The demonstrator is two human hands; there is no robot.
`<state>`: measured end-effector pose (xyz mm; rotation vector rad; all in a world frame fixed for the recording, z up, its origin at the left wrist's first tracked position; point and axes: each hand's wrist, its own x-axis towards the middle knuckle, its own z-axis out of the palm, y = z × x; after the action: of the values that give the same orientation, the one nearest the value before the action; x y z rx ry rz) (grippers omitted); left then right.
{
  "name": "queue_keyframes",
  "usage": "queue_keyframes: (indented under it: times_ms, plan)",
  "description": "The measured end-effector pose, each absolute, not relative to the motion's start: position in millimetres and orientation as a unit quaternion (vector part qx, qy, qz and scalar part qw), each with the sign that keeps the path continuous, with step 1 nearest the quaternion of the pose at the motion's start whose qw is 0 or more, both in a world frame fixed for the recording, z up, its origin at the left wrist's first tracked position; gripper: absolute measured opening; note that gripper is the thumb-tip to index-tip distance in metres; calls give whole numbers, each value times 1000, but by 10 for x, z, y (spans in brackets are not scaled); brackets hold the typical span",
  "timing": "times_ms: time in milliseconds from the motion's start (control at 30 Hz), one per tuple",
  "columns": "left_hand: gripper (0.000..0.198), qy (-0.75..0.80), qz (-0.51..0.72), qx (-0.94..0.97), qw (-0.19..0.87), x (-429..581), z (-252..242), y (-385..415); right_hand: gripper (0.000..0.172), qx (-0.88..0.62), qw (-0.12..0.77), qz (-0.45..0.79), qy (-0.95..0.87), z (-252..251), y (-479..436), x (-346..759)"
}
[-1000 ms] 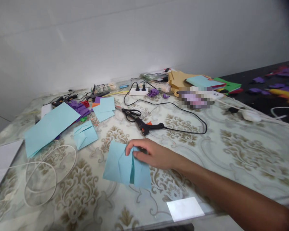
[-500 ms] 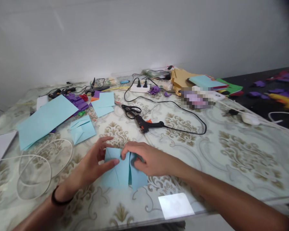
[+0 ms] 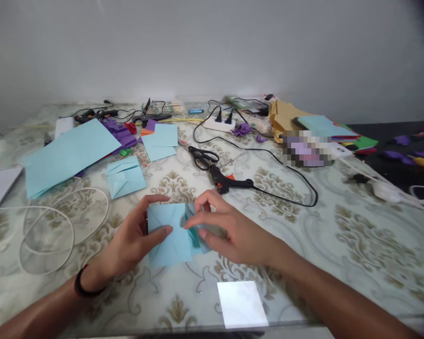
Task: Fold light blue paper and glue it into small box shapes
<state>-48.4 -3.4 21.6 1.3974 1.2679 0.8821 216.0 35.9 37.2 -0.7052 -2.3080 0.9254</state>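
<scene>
A light-blue folded paper [image 3: 169, 240] with crease lines is held just above the table's patterned cover. My left hand [image 3: 141, 230] grips its left side, thumb on the front and fingers behind. At the right flap, my right hand [image 3: 229, 226] has its fingers bent around the paper's edge, with the index finger against the fold; a darker gap shows between the flap and the main panel. Farther back on the left lies another folded light-blue paper [image 3: 126, 177]. Beyond my right hand are a black hot glue gun [image 3: 229, 182] and black-handled scissors [image 3: 204, 157].
Large blue sheets [image 3: 70, 155] and smaller blue sheets [image 3: 160, 141] lie at the left. A white power strip [image 3: 219, 124] with black plugs stands at the back. A white cable [image 3: 72, 230] coils at the left; a stack of coloured paper [image 3: 325, 127] is at the back right.
The view has shifted, so the table things appear farther right. The right flap of the paper has lifted and tilted under my right hand, while my left hand keeps its hold.
</scene>
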Motion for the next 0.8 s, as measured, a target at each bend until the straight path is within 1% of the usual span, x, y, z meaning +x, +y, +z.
queue_keyframes:
  times_ms: [67, 167, 333, 467, 600, 667, 700, 800]
  plan:
    - [53, 523, 370, 570, 514, -481, 223, -39, 18, -259, 274, 323, -868, 377, 346, 2153]
    - [48, 524, 365, 559, 529, -477, 248, -36, 12, -275, 286, 299, -868, 354, 380, 2161]
    - [47, 544, 358, 551, 522, -497, 239, -3, 15, -302, 281, 244, -878, 338, 465, 2210]
    - [46, 564, 354, 562, 491, -520, 209, 32, 18, -338, 278, 215, -873, 337, 490, 2240]
    - [36, 555, 343, 596, 468, -533, 215, 64, 15, -373, 281, 196, -862, 314, 507, 2260]
    - [31, 537, 328, 660, 411, -539, 221, 69, 11, -382, 286, 196, -857, 300, 510, 2264]
    - [33, 522, 324, 700, 364, -541, 223, 68, 9, -382, 289, 200, -854, 295, 509, 2263]
    - [53, 467, 304, 800, 223, -543, 230, 49, 7, -377, 291, 218, -852, 283, 495, 2250]
